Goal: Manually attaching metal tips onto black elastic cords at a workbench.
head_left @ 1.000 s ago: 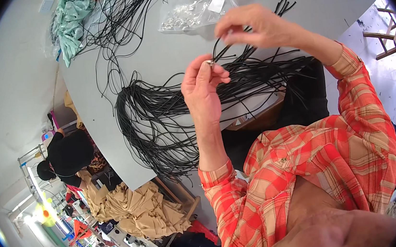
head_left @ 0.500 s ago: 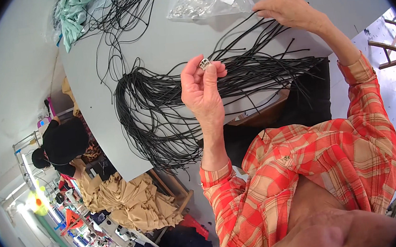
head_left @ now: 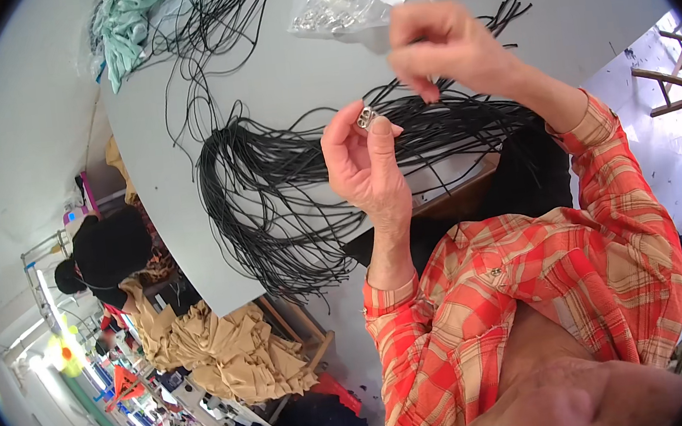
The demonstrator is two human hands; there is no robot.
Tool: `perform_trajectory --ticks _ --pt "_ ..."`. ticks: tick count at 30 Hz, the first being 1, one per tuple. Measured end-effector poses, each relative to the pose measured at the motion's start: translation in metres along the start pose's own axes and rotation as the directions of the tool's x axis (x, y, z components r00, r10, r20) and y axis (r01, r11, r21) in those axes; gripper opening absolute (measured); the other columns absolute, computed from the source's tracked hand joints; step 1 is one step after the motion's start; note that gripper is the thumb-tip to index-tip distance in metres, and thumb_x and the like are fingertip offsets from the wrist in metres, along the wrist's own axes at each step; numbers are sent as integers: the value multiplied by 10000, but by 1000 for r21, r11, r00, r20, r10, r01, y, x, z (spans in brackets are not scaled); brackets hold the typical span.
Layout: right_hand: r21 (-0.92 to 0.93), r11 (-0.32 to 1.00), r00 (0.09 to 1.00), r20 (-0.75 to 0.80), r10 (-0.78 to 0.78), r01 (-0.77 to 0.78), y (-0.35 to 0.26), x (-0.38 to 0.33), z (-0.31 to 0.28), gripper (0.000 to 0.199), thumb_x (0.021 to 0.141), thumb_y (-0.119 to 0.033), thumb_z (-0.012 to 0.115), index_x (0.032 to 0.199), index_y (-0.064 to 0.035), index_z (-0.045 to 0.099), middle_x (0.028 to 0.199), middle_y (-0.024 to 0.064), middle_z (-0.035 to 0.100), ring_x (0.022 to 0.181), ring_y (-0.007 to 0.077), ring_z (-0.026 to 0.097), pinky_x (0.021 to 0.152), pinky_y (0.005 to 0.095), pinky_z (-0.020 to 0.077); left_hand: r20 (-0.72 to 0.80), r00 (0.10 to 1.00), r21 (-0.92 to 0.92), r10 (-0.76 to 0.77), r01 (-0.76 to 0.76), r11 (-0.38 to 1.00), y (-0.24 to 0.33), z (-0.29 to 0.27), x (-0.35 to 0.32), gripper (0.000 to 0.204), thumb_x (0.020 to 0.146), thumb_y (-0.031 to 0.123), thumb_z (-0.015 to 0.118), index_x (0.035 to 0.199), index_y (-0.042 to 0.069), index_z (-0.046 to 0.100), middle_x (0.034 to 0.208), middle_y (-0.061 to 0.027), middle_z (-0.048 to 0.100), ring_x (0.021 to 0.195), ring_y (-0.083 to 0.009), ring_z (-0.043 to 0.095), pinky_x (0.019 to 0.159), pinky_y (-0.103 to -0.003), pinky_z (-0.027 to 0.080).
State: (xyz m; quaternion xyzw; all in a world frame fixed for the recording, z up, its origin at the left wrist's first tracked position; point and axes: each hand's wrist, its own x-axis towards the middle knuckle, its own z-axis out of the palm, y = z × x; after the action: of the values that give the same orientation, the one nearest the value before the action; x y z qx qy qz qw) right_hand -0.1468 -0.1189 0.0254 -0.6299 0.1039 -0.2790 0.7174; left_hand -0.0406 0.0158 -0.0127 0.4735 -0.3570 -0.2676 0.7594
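Note:
Between the thumb and fingers of my left hand (head_left: 374, 172) is a small silvery metal cord stopper (head_left: 366, 117), its two round holes facing up. My right hand (head_left: 452, 47) is above and to the right of it, blurred by motion, its fingers curled in; whatever they grip cannot be made out. Beneath both hands lies a thick bundle of thin black cords (head_left: 268, 150), looped at the left and running right toward my lap. Some loose cord ends (head_left: 510, 14) stick out beyond my right hand.
A clear plastic bag (head_left: 328, 13) of small metal pieces lies at the far side of the grey table (head_left: 178, 205). More black cords (head_left: 208, 19) and mint-green cloth (head_left: 127, 32) are far left. Tan fabric (head_left: 235, 353) is piled left of me; a person in black (head_left: 116, 245) is beyond it.
My right hand has come left and nearer, from the far cord ends toward my left hand. The left hand has shifted slightly right and nearer, still holding the cord stopper.

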Motion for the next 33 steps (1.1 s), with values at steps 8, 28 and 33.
perform_trajectory --ticks 8,28,33 --pt "-111 992 994 89 70 -60 7 -7 8 141 836 -35 520 940 9 436 610 74 583 556 125 557 532 257 444 -91 994 136 -61 73 988 -8 15 -2 196 898 50 510 1058 -64 507 830 -76 582 710 -105 534 652 -219 445" --pt "-423 873 964 204 -169 242 20 0 0 119 801 -156 593 861 -64 549 645 72 615 590 273 598 520 342 441 52 968 439 -247 200 876 10 -4 7 195 908 95 482 997 -54 572 766 -55 591 642 -105 534 608 -224 438" --pt "-766 541 928 198 -316 348 5 -8 -4 107 731 -135 659 789 -86 584 616 58 554 568 253 562 498 318 418 52 980 185 -192 180 966 12 -3 12 174 880 1 474 1009 -62 572 765 -69 601 632 -103 543 592 -223 467"
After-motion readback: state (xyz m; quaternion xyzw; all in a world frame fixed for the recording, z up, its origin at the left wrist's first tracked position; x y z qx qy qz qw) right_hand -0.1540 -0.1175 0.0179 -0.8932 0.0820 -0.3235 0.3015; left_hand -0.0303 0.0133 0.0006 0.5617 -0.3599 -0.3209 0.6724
